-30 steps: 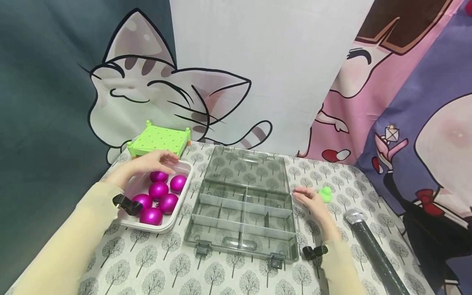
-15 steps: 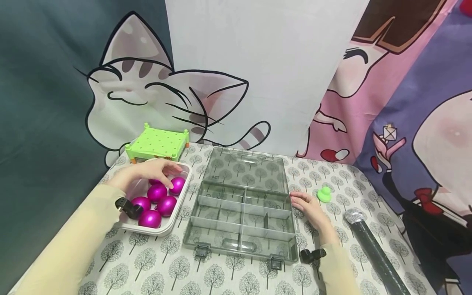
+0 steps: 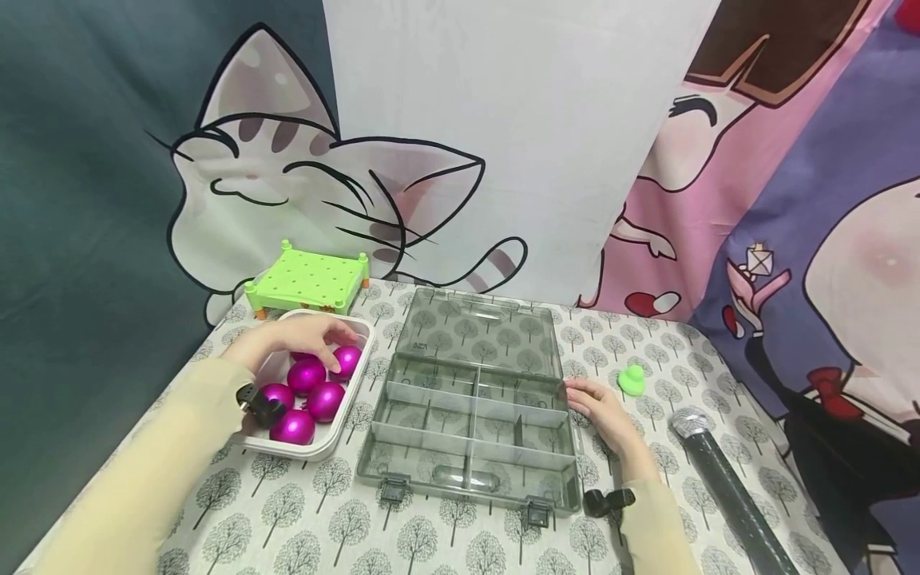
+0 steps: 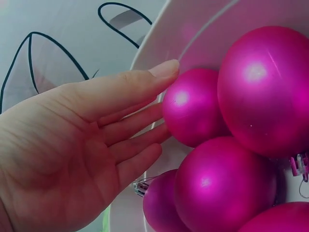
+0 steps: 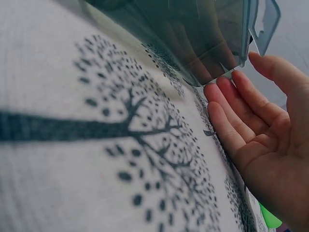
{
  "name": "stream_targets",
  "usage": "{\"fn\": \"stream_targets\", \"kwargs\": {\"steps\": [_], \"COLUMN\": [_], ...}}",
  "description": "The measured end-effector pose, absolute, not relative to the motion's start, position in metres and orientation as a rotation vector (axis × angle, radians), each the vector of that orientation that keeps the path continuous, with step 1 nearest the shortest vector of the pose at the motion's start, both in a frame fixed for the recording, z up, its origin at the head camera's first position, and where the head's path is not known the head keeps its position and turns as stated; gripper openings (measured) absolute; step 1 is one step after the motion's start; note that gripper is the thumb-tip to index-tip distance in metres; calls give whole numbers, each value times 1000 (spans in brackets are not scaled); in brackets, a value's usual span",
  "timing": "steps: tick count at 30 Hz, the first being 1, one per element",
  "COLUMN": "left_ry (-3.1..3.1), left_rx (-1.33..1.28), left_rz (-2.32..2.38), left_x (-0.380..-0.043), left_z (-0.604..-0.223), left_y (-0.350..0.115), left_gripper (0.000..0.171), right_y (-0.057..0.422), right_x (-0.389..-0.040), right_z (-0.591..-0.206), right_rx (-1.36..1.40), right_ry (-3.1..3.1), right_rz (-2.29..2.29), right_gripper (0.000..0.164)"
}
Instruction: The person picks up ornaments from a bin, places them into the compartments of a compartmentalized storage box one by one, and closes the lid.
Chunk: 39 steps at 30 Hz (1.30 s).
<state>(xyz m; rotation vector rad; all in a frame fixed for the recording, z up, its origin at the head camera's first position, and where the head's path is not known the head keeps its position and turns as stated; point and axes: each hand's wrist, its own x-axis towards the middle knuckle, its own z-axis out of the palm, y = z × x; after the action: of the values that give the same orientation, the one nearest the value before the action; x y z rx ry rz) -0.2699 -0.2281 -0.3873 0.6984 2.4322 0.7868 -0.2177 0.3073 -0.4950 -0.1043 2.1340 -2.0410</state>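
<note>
Several shiny magenta Christmas baubles lie in a white plastic tub point(image 3: 327, 449) on the left. My left hand point(image 3: 311, 334) reaches over its far side, with thumb and fingers on either side of the bauble point(image 3: 348, 359) at the right wall. In the left wrist view the thumb tip is at that bauble's point(image 4: 193, 106) edge and the fingertips pass behind it. A grey see-through compartment box point(image 3: 470, 435) lies in the middle, its lid point(image 3: 481, 327) folded back. My right hand point(image 3: 602, 411) is at the box's right side, fingertips right at its edge near the hinge.
Behind the tub stands a bright green pegged toy stand point(image 3: 309, 279). To the right are a small green rubber duck point(image 3: 632, 380) and a black microphone point(image 3: 726, 479) with a silver head. The cloth point(image 3: 417, 551) has a tree print; a cartoon curtain point(image 3: 532, 144) hangs behind.
My left hand has lowered and moved slightly right onto the bauble at the tub's right wall. My right hand has come up to the box's side edge. The view has shifted slightly.
</note>
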Motion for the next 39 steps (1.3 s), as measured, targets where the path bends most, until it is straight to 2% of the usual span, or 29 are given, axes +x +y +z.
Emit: {"fn": "stream_targets", "kwargs": {"steps": [4,15,21,30,39], "left_ry": [2427,2456,2464,2458,2440], "left_rx": [677,685,725,723,730], "left_rz": [764,711,636,563,519], "left_x": [-270,-274,-274,-274,-276], "left_z": [-390,-394,-397,-399,-400], "left_y": [-228,-219,-215,-209,-207], "left_gripper": [69,66,70,71,67], "right_y": [306,309,309,309,308], "right_x": [-216,-217,-216,-216,-215], "right_z": [-495,-500,-502,-501,-502], "right_rx": [-105,-141,-164,-148,-136], "right_ry": [2118,2152,2151,2169,2177], "right_rz": [-2041,-2028,-2033,-2008,-2015], "right_gripper": [26,26,25,40,29]}}
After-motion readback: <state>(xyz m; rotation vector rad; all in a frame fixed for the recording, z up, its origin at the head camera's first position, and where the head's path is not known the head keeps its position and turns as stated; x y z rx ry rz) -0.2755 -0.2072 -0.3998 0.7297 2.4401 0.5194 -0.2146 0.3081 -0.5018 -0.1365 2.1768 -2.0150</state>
